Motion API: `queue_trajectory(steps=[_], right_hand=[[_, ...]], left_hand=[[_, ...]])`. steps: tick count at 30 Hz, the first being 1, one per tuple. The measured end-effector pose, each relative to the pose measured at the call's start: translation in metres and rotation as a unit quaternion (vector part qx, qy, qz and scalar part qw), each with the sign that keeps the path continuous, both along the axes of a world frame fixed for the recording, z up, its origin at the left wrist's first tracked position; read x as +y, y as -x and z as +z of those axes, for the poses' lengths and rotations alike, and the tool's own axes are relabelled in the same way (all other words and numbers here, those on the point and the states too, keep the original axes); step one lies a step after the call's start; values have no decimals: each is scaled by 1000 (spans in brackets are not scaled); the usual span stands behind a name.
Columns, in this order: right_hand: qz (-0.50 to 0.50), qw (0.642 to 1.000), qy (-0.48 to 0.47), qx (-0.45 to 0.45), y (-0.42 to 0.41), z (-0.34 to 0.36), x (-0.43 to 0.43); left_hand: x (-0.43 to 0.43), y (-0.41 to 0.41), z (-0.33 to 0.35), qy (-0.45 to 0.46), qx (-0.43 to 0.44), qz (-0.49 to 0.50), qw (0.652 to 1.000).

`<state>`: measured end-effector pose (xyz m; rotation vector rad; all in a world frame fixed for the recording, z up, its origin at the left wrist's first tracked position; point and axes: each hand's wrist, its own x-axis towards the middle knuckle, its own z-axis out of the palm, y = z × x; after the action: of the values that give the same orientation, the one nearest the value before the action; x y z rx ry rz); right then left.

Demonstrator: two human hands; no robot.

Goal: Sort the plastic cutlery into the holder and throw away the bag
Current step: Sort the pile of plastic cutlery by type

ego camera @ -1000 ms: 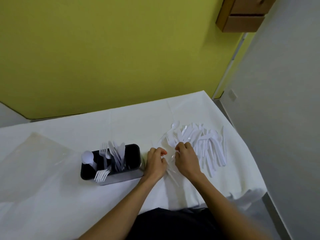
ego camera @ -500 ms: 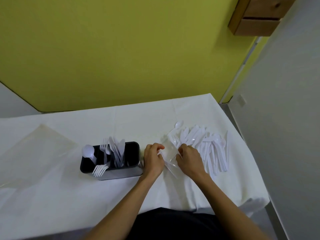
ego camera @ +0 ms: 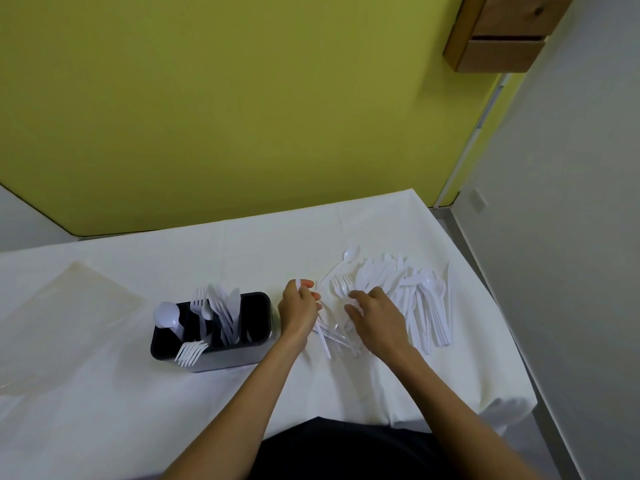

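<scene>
gripping a small bunch of white plastic forks, the left hand sits just to the right of the cutlery holder. its fingers curl round the handles. the tines poke up above the fingertips and the handle ends fan out below the palm, over the white tablecloth.

the right hand lies close beside it with loose, spread fingers, grasping nothing. the fingertips rest on the near left edge of the loose cutlery pile. the two hands are near each other but apart.

the pile spreads over the right part of the table: mixed white knives, forks and spoons, mostly lying lengthwise toward the person. a single spoon lies at its far left corner, and a few forks lie just ahead of the right fingertips.

the holder is a black insert in a steel-coloured shell, standing left of both hands. a round-bowled spoon stands in its leftmost compartment, forks and knives stand upright in the middle ones, and several forks lean out over the front wall. its right end shows only dark interior.

the clear plastic bag lies flat on the cloth at the far left, well apart from the holder. behind the table is a yellow-green wall, with a wooden box shelf at upper right.
</scene>
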<state>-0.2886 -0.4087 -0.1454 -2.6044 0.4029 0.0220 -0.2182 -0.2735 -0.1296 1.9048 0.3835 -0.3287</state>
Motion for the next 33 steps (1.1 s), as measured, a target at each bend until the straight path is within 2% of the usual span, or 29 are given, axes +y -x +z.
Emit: queue_trajectory(steps=[2, 5, 12, 23, 27, 31, 33], right_hand=[[16, 998, 48, 29, -3, -2, 3], [-2, 998, 58, 35, -4, -2, -3], [-58, 993, 98, 30, -9, 1, -22], [25, 973, 180, 145, -20, 23, -1], [13, 983, 113, 141, -17, 27, -5], [-8, 994, -47, 94, -14, 34, -12], [17, 990, -110, 89, -12, 38, -9]], left_hand=[[-2, 3, -1, 23, 11, -23, 999], [-5, 6, -4, 46, 21, -62, 997], [-3, 5, -12, 32, 49, -79, 995], [-5, -6, -7, 47, 74, -69, 994], [-6, -2, -8, 54, 95, -79, 991], [-9, 2, 0, 71, 77, -117, 988], [-11, 3, 1, 73, 46, -134, 987]])
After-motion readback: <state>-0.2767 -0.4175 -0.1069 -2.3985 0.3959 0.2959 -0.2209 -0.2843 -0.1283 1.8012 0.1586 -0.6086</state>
